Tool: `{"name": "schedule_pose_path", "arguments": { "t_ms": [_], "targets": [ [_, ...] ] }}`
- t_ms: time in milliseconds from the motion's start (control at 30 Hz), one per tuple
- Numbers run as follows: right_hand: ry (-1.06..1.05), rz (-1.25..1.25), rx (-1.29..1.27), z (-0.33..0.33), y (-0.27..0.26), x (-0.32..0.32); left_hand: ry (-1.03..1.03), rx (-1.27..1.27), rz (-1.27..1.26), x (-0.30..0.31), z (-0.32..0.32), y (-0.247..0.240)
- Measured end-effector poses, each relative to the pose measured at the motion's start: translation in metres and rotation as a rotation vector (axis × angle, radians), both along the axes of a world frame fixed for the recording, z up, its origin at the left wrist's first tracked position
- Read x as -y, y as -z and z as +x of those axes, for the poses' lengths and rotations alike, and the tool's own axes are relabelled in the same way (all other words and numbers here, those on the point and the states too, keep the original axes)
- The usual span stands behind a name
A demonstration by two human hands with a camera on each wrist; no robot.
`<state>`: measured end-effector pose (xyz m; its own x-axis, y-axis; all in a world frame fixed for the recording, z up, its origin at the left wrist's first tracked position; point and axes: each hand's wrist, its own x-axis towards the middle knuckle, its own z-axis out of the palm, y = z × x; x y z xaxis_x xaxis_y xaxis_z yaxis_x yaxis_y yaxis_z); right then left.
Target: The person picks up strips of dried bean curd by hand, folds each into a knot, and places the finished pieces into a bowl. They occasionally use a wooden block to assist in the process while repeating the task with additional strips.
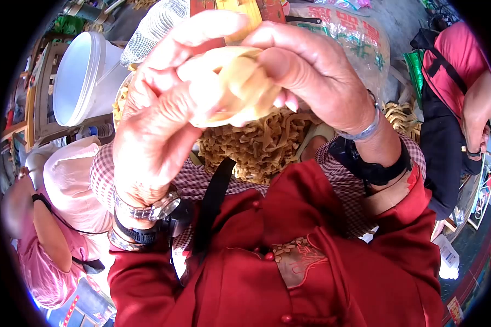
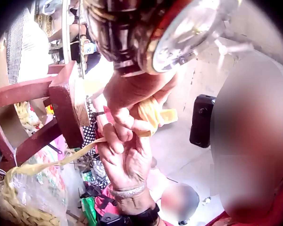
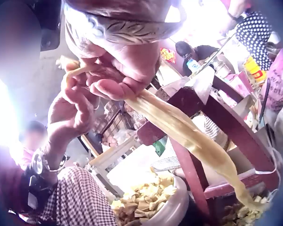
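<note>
In the head view both hands are raised close to the camera around a bunched pale yellow strip (image 1: 234, 90). My left hand (image 1: 158, 109) grips one side of the bunch between thumb and fingers. From the other side, my right hand (image 1: 324, 73) pinches it, thumb on top. The left wrist view shows a folded yellow loop (image 2: 150, 115) held by the left fingers. A long flat tail of the strip (image 3: 188, 136) runs from beneath the right hand (image 3: 122, 66) down past a red wooden stool in the right wrist view. Below the hands lies a heap of brownish strips (image 1: 256, 144).
A white bucket (image 1: 76, 82) stands at the left. A white basin (image 3: 177, 202) holds folded yellow pieces. The red wooden stool (image 3: 198, 103) is close ahead, near a clear plastic bag (image 1: 360, 49). One person (image 1: 458, 92) sits at the right, another (image 1: 49, 234) at the left.
</note>
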<state>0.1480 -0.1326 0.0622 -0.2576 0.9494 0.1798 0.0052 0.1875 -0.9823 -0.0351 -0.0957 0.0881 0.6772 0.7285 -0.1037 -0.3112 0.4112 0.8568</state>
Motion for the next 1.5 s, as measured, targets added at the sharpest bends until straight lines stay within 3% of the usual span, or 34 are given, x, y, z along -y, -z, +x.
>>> {"name": "schedule_pose_path", "arguments": {
  "t_ms": [67,100,133,200,267,333,500,600,733,867,900,933,1000,1067,1300,1400,1433,1500],
  "targets": [
    [0.038,0.061,-0.025,0.001,0.005,0.002,0.126,-0.007,0.034,-0.001,-0.003,0.001],
    [0.020,0.044,0.107,0.007,0.011,-0.001,0.037,-0.138,0.181,0.002,-0.002,0.005],
    [0.034,0.070,0.101,0.004,0.014,0.000,-0.123,-0.185,0.413,0.008,0.006,0.014],
    [0.055,0.098,0.070,-0.004,0.020,0.000,-0.083,-0.416,0.956,-0.002,0.001,0.024],
    [0.070,0.103,0.021,-0.009,0.026,0.001,-0.110,-0.395,0.932,-0.003,0.002,0.031],
    [0.055,-0.065,-0.148,-0.013,0.016,0.003,0.017,-0.338,0.370,0.002,0.000,0.020],
    [0.161,0.025,-0.149,-0.012,0.033,0.004,0.139,-0.081,-0.165,0.001,0.002,0.024],
    [0.274,0.148,0.002,0.000,0.033,0.010,0.204,0.076,-0.218,-0.006,0.002,0.023],
    [0.368,0.075,0.303,0.031,0.026,0.015,0.172,0.227,-0.244,-0.024,-0.016,0.022],
    [0.311,0.058,0.318,0.023,0.043,0.017,0.083,0.020,-0.105,-0.025,-0.015,0.026],
    [0.290,-0.127,0.272,0.022,0.039,0.019,0.028,-0.099,0.025,-0.023,-0.011,0.024],
    [0.283,-0.124,0.226,0.020,0.041,0.018,-0.067,-0.210,0.074,-0.020,-0.006,0.025],
    [0.266,-0.110,0.140,0.017,0.046,0.014,0.020,-0.415,0.174,-0.021,-0.012,0.027],
    [0.210,-0.200,0.165,0.016,0.041,0.014,0.017,-0.484,0.116,-0.017,-0.009,0.024],
    [0.070,-0.308,0.150,-0.003,0.036,0.015,0.028,-0.428,0.048,-0.017,-0.009,0.031],
    [0.105,-0.201,0.259,-0.007,0.030,0.013,0.049,-0.452,0.114,-0.016,-0.007,0.027],
    [0.104,0.051,0.340,-0.005,0.036,0.010,0.003,-0.347,0.043,-0.018,-0.009,0.028],
    [0.073,0.049,0.288,0.001,0.024,0.014,-0.094,-0.136,-0.089,-0.023,-0.020,0.027]
  ]
}}
